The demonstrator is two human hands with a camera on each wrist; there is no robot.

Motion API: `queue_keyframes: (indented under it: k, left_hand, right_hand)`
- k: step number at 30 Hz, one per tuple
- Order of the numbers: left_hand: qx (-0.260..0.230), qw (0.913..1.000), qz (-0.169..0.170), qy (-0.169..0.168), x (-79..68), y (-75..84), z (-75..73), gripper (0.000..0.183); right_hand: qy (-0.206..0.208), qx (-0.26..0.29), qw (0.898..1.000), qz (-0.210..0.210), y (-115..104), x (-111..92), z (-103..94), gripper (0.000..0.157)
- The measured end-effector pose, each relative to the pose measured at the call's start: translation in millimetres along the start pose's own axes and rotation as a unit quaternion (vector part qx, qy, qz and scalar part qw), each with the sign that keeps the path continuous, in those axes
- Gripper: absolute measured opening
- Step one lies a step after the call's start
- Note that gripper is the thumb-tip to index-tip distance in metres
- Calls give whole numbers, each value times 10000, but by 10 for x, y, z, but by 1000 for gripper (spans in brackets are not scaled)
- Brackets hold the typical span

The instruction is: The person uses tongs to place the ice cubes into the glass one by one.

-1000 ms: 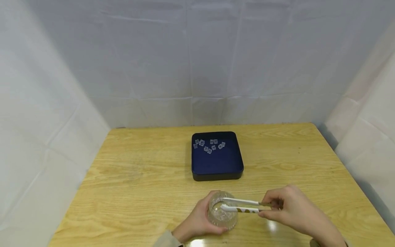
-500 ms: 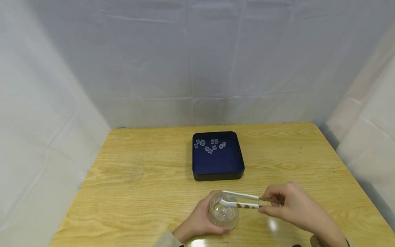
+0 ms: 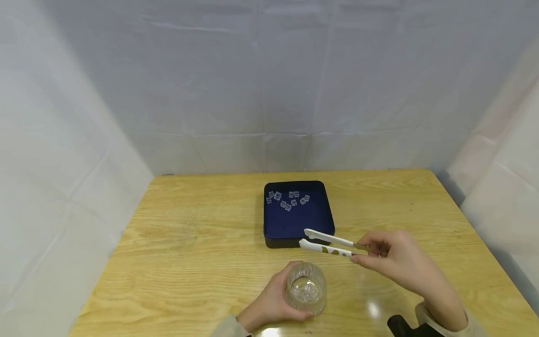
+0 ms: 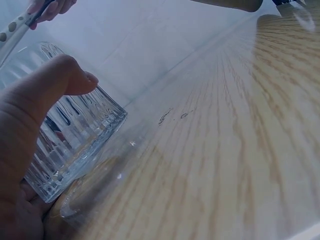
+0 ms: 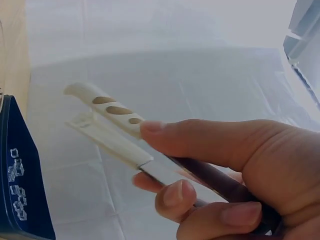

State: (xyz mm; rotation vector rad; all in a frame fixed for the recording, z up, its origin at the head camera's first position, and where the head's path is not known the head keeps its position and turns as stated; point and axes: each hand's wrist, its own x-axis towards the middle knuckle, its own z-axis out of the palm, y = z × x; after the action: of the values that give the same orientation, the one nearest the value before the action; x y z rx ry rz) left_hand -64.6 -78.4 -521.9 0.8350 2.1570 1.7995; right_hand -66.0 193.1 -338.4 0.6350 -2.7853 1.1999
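Note:
My left hand (image 3: 275,297) grips a ribbed clear glass (image 3: 316,299) from its left side, down on the wooden table. The thumb wraps the glass wall in the left wrist view, and some clear pieces lie at the bottom of the glass. In my right hand (image 3: 396,264) is a pair of white-tipped tongs (image 3: 328,243), pinched between thumb and fingers. Its two arms stand apart with nothing between them in the right wrist view (image 5: 107,117). The tong tips overlap the front edge of a dark blue square tray (image 3: 294,227) in the head view.
Several small clear cubes (image 3: 288,207) lie in the back half of the tray. The wooden table (image 3: 202,243) extends to both sides. White sheeting (image 3: 269,93) hangs behind and along the sides. A dark object (image 3: 400,325) shows beside the right sleeve.
The tongs in my right hand have risen out of the glass and moved away toward the tray. My left hand stays on the glass.

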Motion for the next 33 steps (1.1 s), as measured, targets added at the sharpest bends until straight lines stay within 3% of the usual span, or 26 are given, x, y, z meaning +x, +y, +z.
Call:
queue_keyframes:
  k: [15,26,33]
  left_hand:
    - [47,10000,69,-7,-8,8,-2,91]
    - [-16,9999,122,-28,-16,-2,2,91]
    - [-5,9999,140,-11,11,11,14,91]
  right_hand:
    - [881,-61,9952,431,111,374,54,17]
    - [1519,102,9882,140,604,679,373,18]
    - [1589,326,9867,135,795,799,552,23]
